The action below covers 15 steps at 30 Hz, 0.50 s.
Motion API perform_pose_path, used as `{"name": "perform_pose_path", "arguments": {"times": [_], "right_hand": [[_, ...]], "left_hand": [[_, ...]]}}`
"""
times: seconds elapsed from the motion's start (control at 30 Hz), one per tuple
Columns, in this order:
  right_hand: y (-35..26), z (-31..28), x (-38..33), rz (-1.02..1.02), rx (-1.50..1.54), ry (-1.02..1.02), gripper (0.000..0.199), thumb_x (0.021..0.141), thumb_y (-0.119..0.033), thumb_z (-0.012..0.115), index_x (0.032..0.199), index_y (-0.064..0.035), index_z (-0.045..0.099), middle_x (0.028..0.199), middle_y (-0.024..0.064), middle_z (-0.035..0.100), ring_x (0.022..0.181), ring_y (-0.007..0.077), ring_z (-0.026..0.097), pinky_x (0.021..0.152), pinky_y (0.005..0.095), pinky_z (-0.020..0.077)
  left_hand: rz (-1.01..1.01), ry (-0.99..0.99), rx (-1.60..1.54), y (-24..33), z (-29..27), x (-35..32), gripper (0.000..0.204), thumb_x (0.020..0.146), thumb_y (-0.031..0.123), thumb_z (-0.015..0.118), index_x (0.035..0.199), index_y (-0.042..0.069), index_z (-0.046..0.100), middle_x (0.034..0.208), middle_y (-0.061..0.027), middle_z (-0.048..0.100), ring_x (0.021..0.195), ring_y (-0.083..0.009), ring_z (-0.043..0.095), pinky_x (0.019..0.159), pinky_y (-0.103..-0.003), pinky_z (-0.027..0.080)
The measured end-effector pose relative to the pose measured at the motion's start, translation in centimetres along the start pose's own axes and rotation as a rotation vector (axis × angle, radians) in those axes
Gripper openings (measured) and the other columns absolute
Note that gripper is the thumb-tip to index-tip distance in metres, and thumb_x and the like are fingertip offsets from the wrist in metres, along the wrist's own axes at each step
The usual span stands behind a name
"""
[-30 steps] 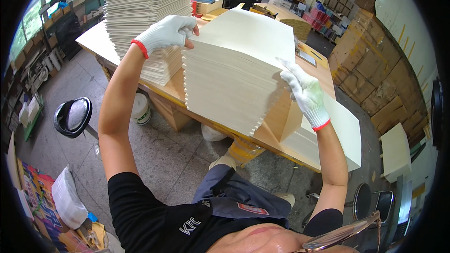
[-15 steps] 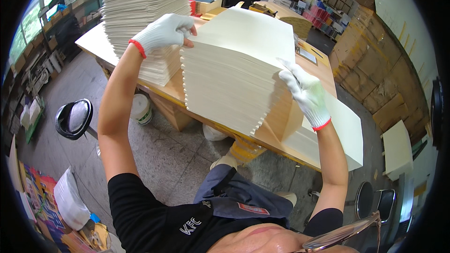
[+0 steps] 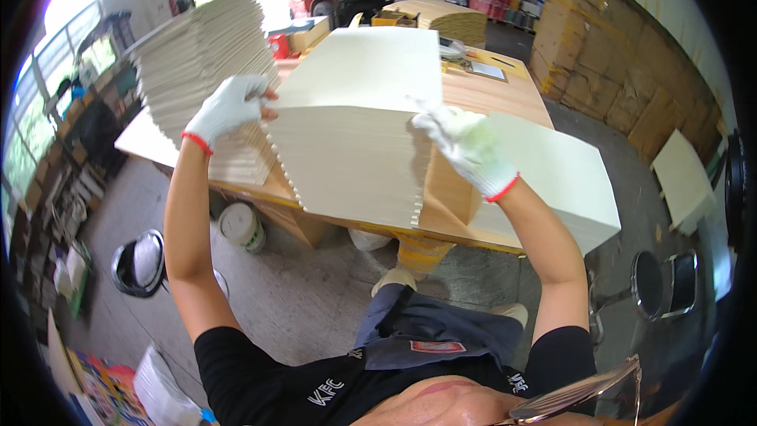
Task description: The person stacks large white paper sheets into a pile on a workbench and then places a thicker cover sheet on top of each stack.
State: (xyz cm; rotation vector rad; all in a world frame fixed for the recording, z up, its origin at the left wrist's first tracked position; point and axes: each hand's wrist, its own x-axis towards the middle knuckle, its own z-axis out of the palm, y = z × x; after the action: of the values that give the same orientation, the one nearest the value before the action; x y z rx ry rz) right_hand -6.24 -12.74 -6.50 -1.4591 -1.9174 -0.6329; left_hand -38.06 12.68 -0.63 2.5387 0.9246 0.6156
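Cream card sheets (image 3: 351,150), cut to one notched outline and stacked thick, stood at the near edge of the wooden table (image 3: 505,99), tilted up off the tabletop between both gloved hands. The left hand (image 3: 225,109), in a white knit glove with a red cuff, gripped the stack's upper left corner with fingers curled over the top sheet. The right hand (image 3: 465,146), gloved the same, was pressed against the stack's right side with fingers spread across the sheets' edges.

A taller pile of the same cream sheets (image 3: 201,71) rose at the table's left edge, just beside the left hand. A flat white slab of sheets (image 3: 560,173) lay over the table's near right corner, under the right forearm. Tan folded cartons (image 3: 441,20) sat at the far edge, and a red container (image 3: 277,46) showed behind the tall pile. Brown flattened boxes (image 3: 623,55) leaned along the right wall. On the floor below the table stood a white bucket (image 3: 240,225), and a black stool (image 3: 140,262) stood to its left.
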Motion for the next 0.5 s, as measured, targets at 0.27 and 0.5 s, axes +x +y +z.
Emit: {"name": "perform_pose_path", "arguments": {"times": [0.27,0.5], "right_hand": [[-0.6,-1.1,-2.0,0.011,-0.280,0.116,0.052,0.100,-0.050,0.052,0.141,-0.0184,0.055,0.076,0.0055,0.069,0.052,0.0223,0.061,0.047,0.0356,0.0474],[4.9,-6.7,-16.5,0.162,-0.379,0.036,0.039,0.099,-0.040,0.057,0.130,-0.0168,0.062,0.108,0.0109,0.065,0.094,0.0278,0.065,0.078,0.0383,0.0527]], "left_hand": [[0.203,0.334,0.787,11.7,-0.4,-1.8,0.032,0.075,0.025,0.082,0.104,0.013,0.074,0.104,-0.0081,0.071,0.098,-0.0276,0.068,0.085,-0.041,0.053],[0.942,0.108,0.195,24.3,13.5,-3.9,0.022,0.073,0.006,0.075,0.094,0.010,0.071,0.115,-0.0095,0.069,0.103,-0.0281,0.067,0.090,-0.039,0.054]]}}
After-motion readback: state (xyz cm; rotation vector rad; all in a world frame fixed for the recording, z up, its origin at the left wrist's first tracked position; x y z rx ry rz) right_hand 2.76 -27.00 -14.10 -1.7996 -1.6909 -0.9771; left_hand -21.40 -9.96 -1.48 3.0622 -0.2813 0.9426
